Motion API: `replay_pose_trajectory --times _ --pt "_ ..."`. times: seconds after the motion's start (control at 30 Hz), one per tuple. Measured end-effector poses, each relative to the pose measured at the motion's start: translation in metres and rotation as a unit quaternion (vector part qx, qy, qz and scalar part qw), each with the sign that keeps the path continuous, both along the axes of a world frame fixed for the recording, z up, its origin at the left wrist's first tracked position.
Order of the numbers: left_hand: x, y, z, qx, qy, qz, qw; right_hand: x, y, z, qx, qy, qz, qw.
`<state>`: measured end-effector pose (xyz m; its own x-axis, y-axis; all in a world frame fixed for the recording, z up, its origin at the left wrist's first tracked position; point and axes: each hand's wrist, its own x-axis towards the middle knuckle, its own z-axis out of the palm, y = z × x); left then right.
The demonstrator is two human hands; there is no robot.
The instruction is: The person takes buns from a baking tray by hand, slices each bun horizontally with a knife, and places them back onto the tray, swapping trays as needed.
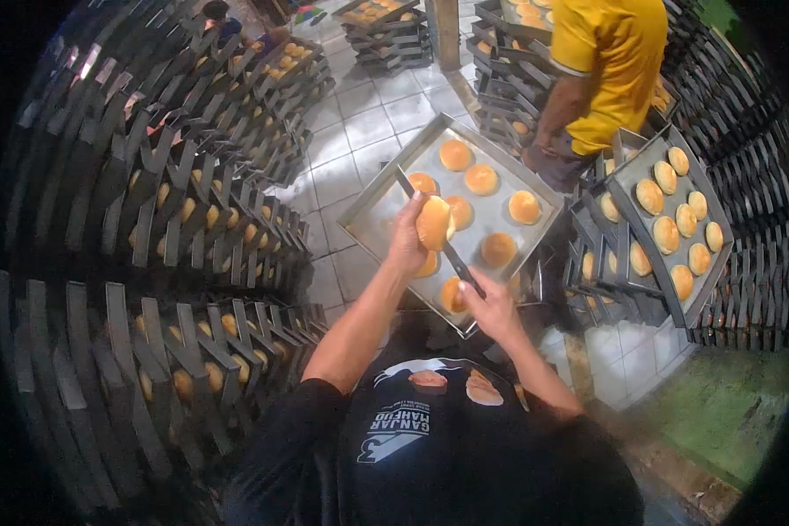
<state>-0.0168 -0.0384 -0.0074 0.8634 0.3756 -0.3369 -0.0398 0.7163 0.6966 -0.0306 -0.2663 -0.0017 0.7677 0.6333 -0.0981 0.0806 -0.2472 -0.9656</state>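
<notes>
My left hand (407, 235) grips a round golden-brown bun (432, 225), with pale crumb showing along its right side. A knife (461, 266) is held by its dark handle in my right hand (493, 309). Its blade runs up and left at the bun, and the tip shows past the far side; how deep it sits in the bun is hidden. Both hands are above a grey metal tray (506, 180) in front of me. Several whole buns (480, 180) lie apart on that tray.
Tall stacks of dark trays with buns (193, 210) line the left side. At the right, a tilted tray of buns (666, 235) rests on another stack. A person in a yellow shirt (609, 70) stands beyond it. Pale floor tiles (364, 127) show between the stacks.
</notes>
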Motion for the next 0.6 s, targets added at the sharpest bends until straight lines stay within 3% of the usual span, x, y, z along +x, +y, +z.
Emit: replay_pose_trajectory --times 0.17,0.37,0.47,0.57,0.6 --pt "0.005 0.020 -0.019 0.025 0.020 0.080 0.996 0.002 0.013 0.003 -0.033 0.013 0.014 0.999" --pt "-0.008 0.018 -0.027 -0.023 0.033 0.078 0.996 -0.007 0.023 -0.035 -0.019 0.019 -0.001 1.000" --pt "-0.008 0.021 -0.044 -0.030 0.034 0.101 0.994 0.003 0.052 -0.019 -0.065 0.059 0.012 0.996" --pt "-0.007 0.053 -0.059 -0.003 0.058 0.132 0.990 -0.009 0.041 -0.056 -0.023 -0.045 0.028 0.998" --pt "-0.009 0.068 -0.063 0.011 0.087 0.141 0.986 -0.016 0.024 -0.055 -0.067 -0.002 0.036 0.997"
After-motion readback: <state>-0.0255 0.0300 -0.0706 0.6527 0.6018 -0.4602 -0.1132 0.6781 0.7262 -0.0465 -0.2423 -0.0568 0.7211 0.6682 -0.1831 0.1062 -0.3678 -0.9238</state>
